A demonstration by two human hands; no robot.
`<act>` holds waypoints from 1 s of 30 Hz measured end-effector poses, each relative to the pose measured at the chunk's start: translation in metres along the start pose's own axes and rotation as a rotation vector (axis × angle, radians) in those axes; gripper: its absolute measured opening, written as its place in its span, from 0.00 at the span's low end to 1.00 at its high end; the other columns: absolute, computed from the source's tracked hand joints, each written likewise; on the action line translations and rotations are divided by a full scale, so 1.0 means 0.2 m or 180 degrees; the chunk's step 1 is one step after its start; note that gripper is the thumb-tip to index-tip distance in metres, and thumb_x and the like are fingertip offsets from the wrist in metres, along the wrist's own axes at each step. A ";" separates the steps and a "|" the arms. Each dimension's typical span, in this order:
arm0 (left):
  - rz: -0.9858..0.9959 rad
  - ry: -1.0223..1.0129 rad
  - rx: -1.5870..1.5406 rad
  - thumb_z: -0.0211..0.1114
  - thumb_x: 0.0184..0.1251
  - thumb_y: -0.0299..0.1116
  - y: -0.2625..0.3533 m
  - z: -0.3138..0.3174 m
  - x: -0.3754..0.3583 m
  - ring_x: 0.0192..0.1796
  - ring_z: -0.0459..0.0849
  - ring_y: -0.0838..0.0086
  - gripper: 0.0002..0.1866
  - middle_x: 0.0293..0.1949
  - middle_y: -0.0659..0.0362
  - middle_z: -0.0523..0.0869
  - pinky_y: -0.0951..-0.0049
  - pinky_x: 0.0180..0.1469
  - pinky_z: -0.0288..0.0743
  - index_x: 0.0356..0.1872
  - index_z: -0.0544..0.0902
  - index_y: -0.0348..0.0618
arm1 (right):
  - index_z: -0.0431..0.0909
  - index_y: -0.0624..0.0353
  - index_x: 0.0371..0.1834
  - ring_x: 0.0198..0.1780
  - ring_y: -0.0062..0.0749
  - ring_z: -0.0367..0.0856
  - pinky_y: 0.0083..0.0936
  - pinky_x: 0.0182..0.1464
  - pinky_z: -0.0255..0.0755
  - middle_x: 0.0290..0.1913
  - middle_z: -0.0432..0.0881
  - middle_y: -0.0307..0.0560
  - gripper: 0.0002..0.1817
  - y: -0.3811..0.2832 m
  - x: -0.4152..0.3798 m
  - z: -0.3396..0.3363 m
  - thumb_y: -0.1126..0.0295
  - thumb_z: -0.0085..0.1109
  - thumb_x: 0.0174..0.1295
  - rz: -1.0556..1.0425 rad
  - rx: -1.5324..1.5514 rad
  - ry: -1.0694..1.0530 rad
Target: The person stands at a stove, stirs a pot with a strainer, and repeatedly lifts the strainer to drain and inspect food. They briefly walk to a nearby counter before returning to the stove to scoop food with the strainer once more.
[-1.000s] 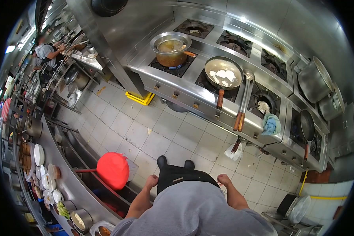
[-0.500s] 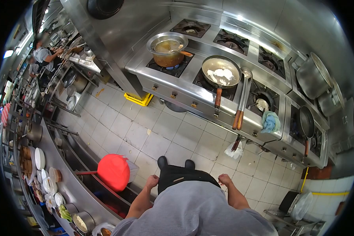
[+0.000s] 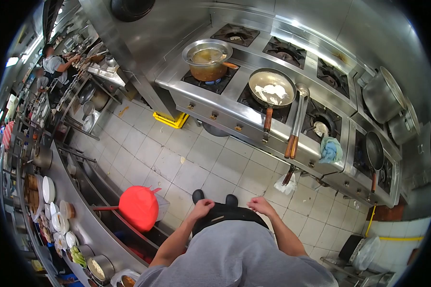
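Observation:
My left hand (image 3: 202,209) is in front of my waist, fingers curled together, beside the black apron (image 3: 225,216); whether anything is in it is too small to tell. My right hand (image 3: 262,205) is at the apron's other side, its fingers bent towards the thumb, with nothing visible in them. Neither hand touches the stove (image 3: 215,117). On the stove, a frying pan (image 3: 271,88) holds white pieces in liquid. Left of it a metal bowl with yellowish liquid (image 3: 207,56) sits on a brown pot (image 3: 208,72) over a blue flame. Two long-handled ladles (image 3: 298,122) lie right of the pan.
A red-covered bin (image 3: 139,208) stands left of me beside a steel counter (image 3: 88,208) with plates (image 3: 48,189). Big pots (image 3: 383,95), a dark pan (image 3: 374,150) and a cloth (image 3: 330,149) are at the right. A yellow crate (image 3: 170,119) is on the floor. Two people (image 3: 55,67) stand far left.
Both my hands have risen and moved inward in front of the apron. The view has shifted slightly. The pans and ladles remain in place on the stove.

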State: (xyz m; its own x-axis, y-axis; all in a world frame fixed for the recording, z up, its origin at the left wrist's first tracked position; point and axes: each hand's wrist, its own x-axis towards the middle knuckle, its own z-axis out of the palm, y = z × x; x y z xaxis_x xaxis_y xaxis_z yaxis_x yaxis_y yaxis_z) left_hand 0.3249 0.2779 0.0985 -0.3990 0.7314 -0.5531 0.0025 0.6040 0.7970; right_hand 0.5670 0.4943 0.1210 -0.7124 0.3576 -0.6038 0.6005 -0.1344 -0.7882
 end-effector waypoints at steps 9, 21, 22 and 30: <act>-0.0138 -0.1772 -0.2175 0.52 0.66 0.34 0.62 0.18 -0.10 0.35 0.79 0.78 0.14 0.37 0.58 0.82 0.79 0.33 0.73 0.41 0.80 0.35 | 0.66 0.57 0.12 0.20 0.13 0.57 0.17 0.22 0.52 0.15 0.64 0.29 0.20 -0.86 -0.26 0.22 0.65 0.62 0.57 -0.1661 0.0256 -0.0957; -0.0219 -0.1599 -0.1551 0.56 0.60 0.34 0.91 0.10 -0.29 0.13 0.67 0.87 0.11 0.17 0.67 0.76 0.84 0.10 0.54 0.23 0.81 0.41 | 0.64 0.60 0.12 0.18 0.19 0.58 0.21 0.22 0.54 0.12 0.62 0.36 0.19 -0.90 -0.37 0.24 0.69 0.64 0.52 -0.2051 -0.0213 -0.0534; -0.0201 -0.1652 -0.1522 0.56 0.60 0.34 0.91 0.09 -0.29 0.13 0.67 0.87 0.11 0.17 0.67 0.76 0.84 0.10 0.54 0.23 0.81 0.41 | 0.64 0.60 0.12 0.18 0.20 0.58 0.22 0.21 0.54 0.12 0.62 0.37 0.19 -0.91 -0.38 0.24 0.69 0.64 0.51 -0.2076 -0.0255 -0.0515; -0.0086 -0.1641 -0.1555 0.57 0.62 0.34 0.88 0.14 -0.26 0.14 0.69 0.87 0.12 0.17 0.65 0.78 0.84 0.10 0.56 0.24 0.82 0.39 | 0.65 0.60 0.12 0.16 0.21 0.61 0.22 0.20 0.56 0.12 0.64 0.38 0.19 -0.97 -0.44 0.23 0.70 0.65 0.51 -0.2075 -0.0462 -0.0439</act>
State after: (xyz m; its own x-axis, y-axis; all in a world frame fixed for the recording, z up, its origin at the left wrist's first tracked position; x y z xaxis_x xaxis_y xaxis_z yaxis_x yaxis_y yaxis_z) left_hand 0.3715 0.3538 0.2610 0.0918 0.8477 -0.5225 -0.4610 0.5013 0.7323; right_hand 0.4973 0.4471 0.3216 -0.9792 0.2011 -0.0281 0.0686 0.1973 -0.9779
